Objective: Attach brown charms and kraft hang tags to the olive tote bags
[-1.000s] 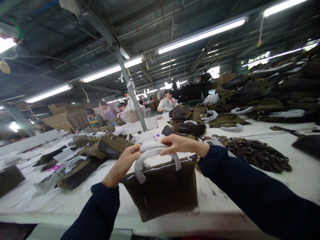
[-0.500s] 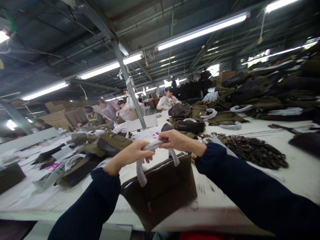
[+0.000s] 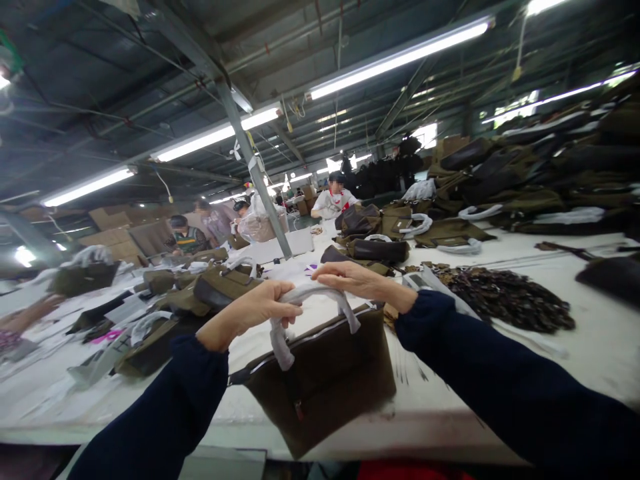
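Observation:
A dark olive-brown handbag [image 3: 330,380] stands tilted at the front edge of the white table, its zipped top towards me. Its arched handle [image 3: 313,291] is wrapped in pale protective covering. My left hand [image 3: 253,313] is closed round the left side of that handle. Stretched nearly straight, the fingers of my right hand [image 3: 353,279] lie on or just above the handle's top, not wrapped round it; whether they touch is unclear. A short zip with a small pull [image 3: 299,408] shows on the bag's face.
Similar bags [image 3: 227,287] lie on the left of the white table [image 3: 525,393]. A heap of dark straps or small parts [image 3: 515,300] sits to the right, with a tall bag pile [image 3: 540,173] behind. A metal post [image 3: 255,167] rises mid-table. Several co-workers are across it.
My right hand has loosened from the handle and its fingers have straightened. My left hand keeps its hold. At far left, another person's hand and a bag with wrapped handles have come into view.

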The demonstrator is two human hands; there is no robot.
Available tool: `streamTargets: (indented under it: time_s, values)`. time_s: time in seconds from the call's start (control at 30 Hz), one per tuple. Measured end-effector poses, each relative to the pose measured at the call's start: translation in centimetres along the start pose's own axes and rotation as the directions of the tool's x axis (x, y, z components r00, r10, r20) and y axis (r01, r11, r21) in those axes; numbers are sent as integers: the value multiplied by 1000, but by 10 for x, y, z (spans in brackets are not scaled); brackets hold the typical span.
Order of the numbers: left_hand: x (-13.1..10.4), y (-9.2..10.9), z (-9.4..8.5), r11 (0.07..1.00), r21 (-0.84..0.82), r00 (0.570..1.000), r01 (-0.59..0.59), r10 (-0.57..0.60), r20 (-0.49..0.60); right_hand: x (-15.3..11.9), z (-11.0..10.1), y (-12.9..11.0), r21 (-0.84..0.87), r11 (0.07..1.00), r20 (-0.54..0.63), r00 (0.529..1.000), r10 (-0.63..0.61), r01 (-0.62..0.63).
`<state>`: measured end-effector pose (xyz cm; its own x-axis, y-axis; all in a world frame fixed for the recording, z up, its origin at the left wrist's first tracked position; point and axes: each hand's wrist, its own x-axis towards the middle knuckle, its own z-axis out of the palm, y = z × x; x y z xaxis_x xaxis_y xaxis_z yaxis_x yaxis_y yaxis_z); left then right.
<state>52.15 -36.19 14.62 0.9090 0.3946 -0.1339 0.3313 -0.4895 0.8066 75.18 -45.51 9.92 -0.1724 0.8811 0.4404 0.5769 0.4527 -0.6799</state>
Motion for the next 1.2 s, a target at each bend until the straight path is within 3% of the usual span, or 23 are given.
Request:
streamTargets:
  time_s: [0.17,0.47,0.93,1.03,1.13,1.2]
  values:
    - [3,1,1,1000,14,1000,19,-19,-3,16,-9,-2,56,997,141,989,40,-49]
    - [-2,-4,-4,999,-21,1000,29,-30,-5,6,-14,17,164,983,215,976,44,-81]
    - [-2,-19,-3,998,-28,990,-49,45,-135,-10,-8,56,196,965,176,975,139,-173]
    - [1,-14,-1,998,-43,994,-51,46,-99,-6,-18,37,107,984,140,982,128,-143]
    - [2,-7,0,997,-53,995,-63,59,-75,5,-22,-5,-120,992,77,996,35,-26]
    - [2,-4,2,995,-70,994,-76,70,-83,16,-18,-33,-306,951,118,993,-8,44]
